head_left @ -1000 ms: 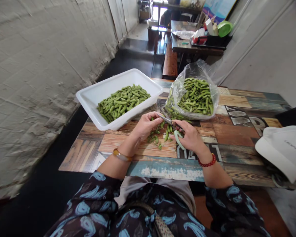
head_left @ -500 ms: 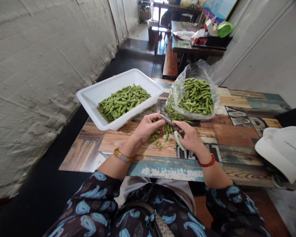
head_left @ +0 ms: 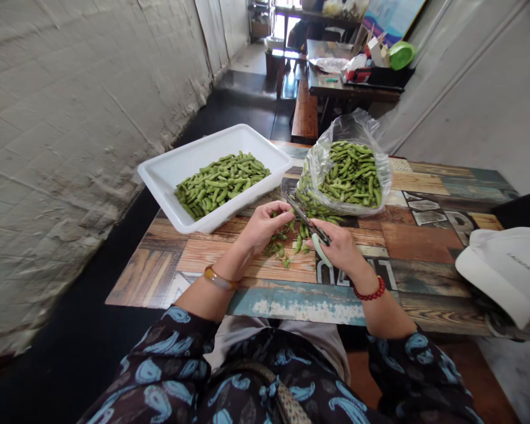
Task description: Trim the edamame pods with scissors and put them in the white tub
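Right at the centre of the frame, here's the left hand (head_left: pixel 267 225), thumb and fingertips pinched together on a green pod (head_left: pixel 292 211), only a small bit of which peeps out. Just to its right, the right hand (head_left: pixel 339 246) has its fingers curled round the pale green handles (head_left: pixel 321 252) of the scissors (head_left: pixel 301 215), and those dark blades point up and left, tips close beside the left fingertips; how far apart the blades stand, I can't tell. Beneath the two hands, loose pods (head_left: pixel 299 242) and green scraps (head_left: pixel 287 262) lie scattered on the patchwork-patterned table (head_left: pixel 229 257).

Over to the left of centre, a white tub (head_left: pixel 159 171) sits at a slant, a broad heap of trimmed-looking pods (head_left: pixel 223 184) across its floor. Right of centre, a clear plastic bag (head_left: pixel 355 121) gapes toward us, packed with more pods (head_left: pixel 352 171), and others lie near its lower edge. An amber bangle (head_left: pixel 219 278) rings the left wrist, a red bead bracelet (head_left: pixel 370 288) the right. Far right, a white cap (head_left: pixel 507 271) rests on the table; upper right, a bright green bowl (head_left: pixel 401 55) tilts on another table (head_left: pixel 331 88).
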`<state>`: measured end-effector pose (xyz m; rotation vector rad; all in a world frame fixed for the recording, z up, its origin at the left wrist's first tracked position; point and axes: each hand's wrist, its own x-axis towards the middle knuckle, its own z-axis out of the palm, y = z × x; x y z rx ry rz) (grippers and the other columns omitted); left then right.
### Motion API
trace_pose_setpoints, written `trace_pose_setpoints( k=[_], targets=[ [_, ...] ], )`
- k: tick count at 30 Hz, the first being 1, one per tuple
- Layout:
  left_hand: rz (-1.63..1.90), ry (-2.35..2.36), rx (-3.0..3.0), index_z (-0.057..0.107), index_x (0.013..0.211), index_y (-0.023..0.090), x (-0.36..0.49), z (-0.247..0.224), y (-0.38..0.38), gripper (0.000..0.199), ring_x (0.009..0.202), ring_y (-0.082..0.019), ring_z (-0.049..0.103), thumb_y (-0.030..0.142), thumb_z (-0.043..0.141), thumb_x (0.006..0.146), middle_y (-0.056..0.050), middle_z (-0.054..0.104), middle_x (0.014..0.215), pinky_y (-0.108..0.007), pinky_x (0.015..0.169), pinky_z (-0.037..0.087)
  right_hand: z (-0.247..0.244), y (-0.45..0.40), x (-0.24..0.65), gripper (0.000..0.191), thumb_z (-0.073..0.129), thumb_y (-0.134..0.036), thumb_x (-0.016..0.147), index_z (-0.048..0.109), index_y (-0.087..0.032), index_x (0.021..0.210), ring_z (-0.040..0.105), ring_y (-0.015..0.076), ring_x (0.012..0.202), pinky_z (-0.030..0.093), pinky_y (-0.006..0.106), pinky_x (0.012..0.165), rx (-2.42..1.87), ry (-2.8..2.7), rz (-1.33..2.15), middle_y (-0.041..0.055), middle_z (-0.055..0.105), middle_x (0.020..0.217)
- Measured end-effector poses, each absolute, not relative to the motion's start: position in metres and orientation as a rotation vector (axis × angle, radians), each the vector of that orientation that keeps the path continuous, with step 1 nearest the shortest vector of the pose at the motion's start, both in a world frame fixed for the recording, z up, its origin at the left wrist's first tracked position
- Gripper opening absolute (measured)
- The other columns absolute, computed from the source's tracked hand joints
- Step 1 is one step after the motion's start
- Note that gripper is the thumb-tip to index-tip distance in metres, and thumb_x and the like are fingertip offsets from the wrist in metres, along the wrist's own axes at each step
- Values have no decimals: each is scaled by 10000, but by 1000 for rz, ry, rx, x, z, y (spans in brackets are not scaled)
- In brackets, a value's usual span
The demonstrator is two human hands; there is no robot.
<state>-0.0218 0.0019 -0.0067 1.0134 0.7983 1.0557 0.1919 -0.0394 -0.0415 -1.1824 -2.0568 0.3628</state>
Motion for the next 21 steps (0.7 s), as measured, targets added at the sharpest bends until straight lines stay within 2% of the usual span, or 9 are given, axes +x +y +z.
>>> trace_pose_setpoints(
  k=[5,11,21],
  targets=[
    [1173,749,769,622,837,148,-30,-4,11,328,464,-30,335,309,832,642,70,446,579,-169,418,212,-39,-39,192,482,657,-441,852,589,-196,1262,680,263,1010,561,425,917,-1270,-2026,380,121,702,1139],
    [1143,687,705,545,801,153,-31,-6,13,344,450,-20,360,310,822,670,77,448,582,-150,406,222,-31,-41,190,520,677,-385,833,530,-201,1297,618,237,864,563,416,828,-1263,-2115,405,92,643,998],
    [1095,689,732,545,806,146,-19,-9,4,359,439,-16,401,264,842,641,79,489,567,-142,412,250,-34,-41,190,482,661,-381,840,535,-208,1272,623,239,852,570,398,764,-1259,-2085,377,95,640,999]
  ],
)
